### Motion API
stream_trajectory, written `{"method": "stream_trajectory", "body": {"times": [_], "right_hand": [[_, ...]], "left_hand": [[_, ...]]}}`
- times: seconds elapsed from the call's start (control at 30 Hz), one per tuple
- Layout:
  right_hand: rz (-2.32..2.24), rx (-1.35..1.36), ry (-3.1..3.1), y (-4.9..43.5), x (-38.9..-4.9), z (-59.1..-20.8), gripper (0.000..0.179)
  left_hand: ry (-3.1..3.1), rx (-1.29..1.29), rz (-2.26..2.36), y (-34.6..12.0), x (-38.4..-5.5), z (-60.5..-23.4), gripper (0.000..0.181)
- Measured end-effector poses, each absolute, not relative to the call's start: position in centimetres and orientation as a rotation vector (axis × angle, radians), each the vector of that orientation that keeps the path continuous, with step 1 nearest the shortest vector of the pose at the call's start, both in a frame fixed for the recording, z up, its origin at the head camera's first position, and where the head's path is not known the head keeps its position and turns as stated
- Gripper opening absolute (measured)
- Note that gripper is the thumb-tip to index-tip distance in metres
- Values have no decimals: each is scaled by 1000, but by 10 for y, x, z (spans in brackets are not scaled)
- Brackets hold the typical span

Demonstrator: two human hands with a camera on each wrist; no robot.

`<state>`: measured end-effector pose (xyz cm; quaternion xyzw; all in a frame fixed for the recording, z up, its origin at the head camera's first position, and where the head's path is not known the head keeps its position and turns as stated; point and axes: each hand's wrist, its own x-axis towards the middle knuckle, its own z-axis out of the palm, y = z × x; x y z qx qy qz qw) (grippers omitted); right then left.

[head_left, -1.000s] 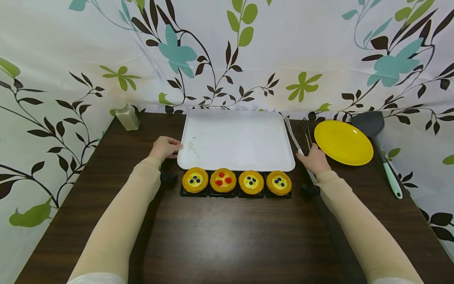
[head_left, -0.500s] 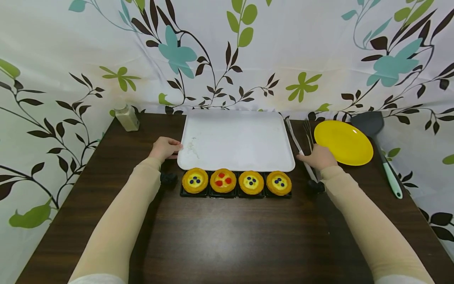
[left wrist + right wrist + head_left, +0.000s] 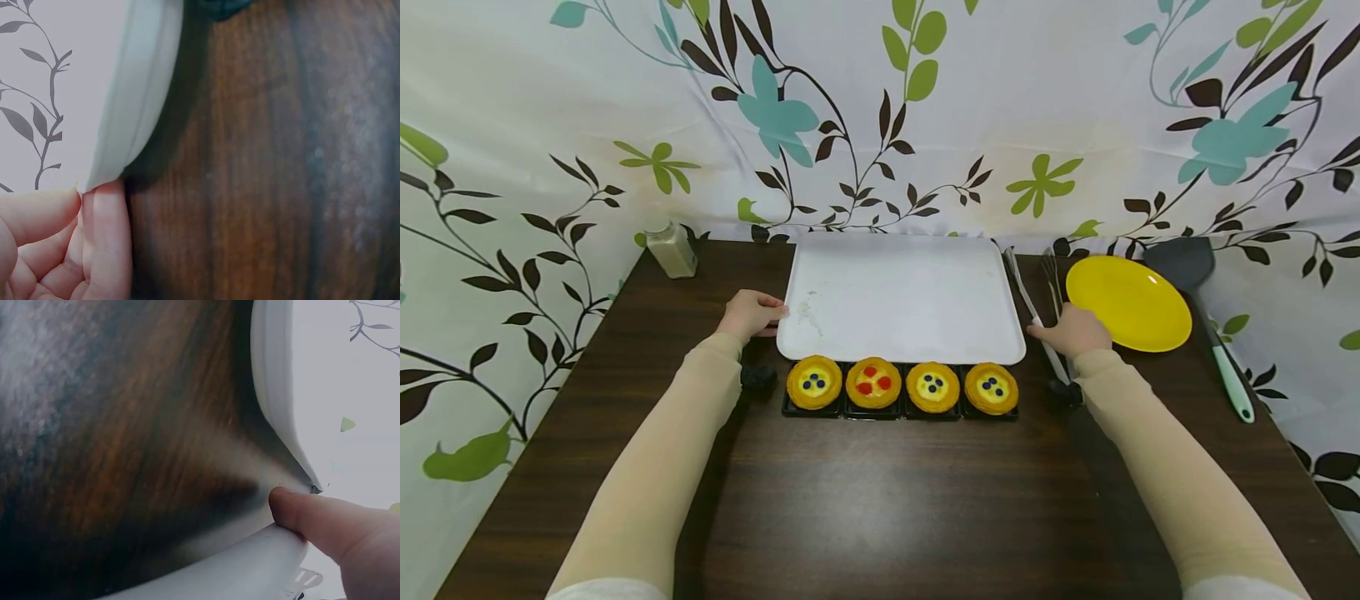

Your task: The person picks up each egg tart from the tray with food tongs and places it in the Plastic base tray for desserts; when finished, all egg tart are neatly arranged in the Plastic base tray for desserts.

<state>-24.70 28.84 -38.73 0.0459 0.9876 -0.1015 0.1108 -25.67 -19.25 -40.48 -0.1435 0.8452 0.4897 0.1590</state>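
At the left edge of a white rectangular tray point(image 3: 917, 292), my left hand point(image 3: 749, 314) pinches the rim. In the left wrist view its thumb lies on the rim and a finger point(image 3: 107, 244) reaches beneath. My right hand point(image 3: 1075, 332) grips pale-handled tongs point(image 3: 1024, 287) beside the tray's right edge, their tips apart and pointing to the back. The right thumb point(image 3: 312, 515) presses against a pale arm of the tongs point(image 3: 250, 565) in the right wrist view. Along the tray's front edge stands a row of egg tarts point(image 3: 932, 387), one topped with red pieces point(image 3: 873, 382), in black plastic holders point(image 3: 900, 414).
A yellow plate point(image 3: 1127, 302) lies right of the right hand. Beyond it is a dark grey turner point(image 3: 1182, 262) with a mint-green handle point(image 3: 1231, 383). A glass jar with pale contents point(image 3: 672, 252) stands at the back left. Patterned cloth point(image 3: 880, 125) hangs behind the dark wooden table point(image 3: 865, 508).
My right hand has shifted a little to the right, and the tongs have moved slightly with it. The left hand stays on the tray's edge; the tray and tarts have not moved.
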Motion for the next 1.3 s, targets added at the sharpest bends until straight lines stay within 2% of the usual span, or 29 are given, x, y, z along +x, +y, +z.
{"method": "stream_trajectory", "body": {"times": [0.77,1.1,1.3], "right_hand": [[-266,151,2949,289,-244,-390,90],[-258,128,3075,286,-236,-379,73],[-360,14,3206,282,-230,-378,54]], "left_hand": [[2405,-420,1393,-193,-262,-408,37],[2394,-415,1396,-194,-265,-408,38],[2369,-410,1382,-200,-266,-408,38]]}}
